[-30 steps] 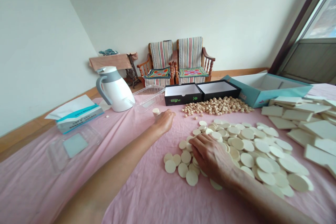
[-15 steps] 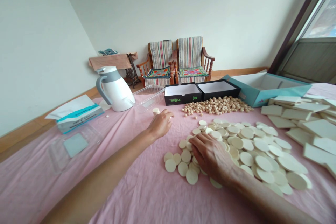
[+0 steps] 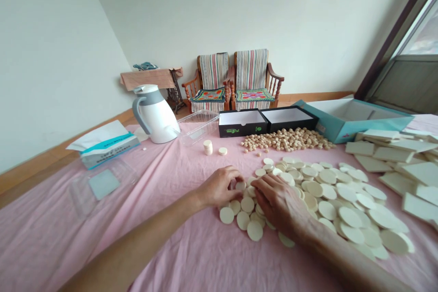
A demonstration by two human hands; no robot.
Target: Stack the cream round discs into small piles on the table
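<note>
My left hand [image 3: 221, 188] is at the left edge of a pile of pale round discs [image 3: 326, 210]. Its thumb and fingers are curled around a disc [image 3: 240, 185] there. Close beside it, my right hand [image 3: 276, 196] rests over the pile with its fingers bent down and together. Whatever lies under those fingertips is hidden by the hand. Beyond my hands on the pink cloth stand a short stack of discs [image 3: 208, 148] and, to its right, a separate lower disc piece [image 3: 222, 151].
Small round wooden pieces [image 3: 290, 139] lie before two black boxes [image 3: 242, 128]. A blue box [image 3: 362, 123] and square tiles [image 3: 420, 173] are at right. At left are a white jug [image 3: 157, 121], a tissue pack [image 3: 106, 143] and clear plastic trays [image 3: 102, 185].
My left hand has moved from beside the small stack back toward me and right, to the discs. A separate disc piece now shows beside the stack. My right hand stays on the pile.
</note>
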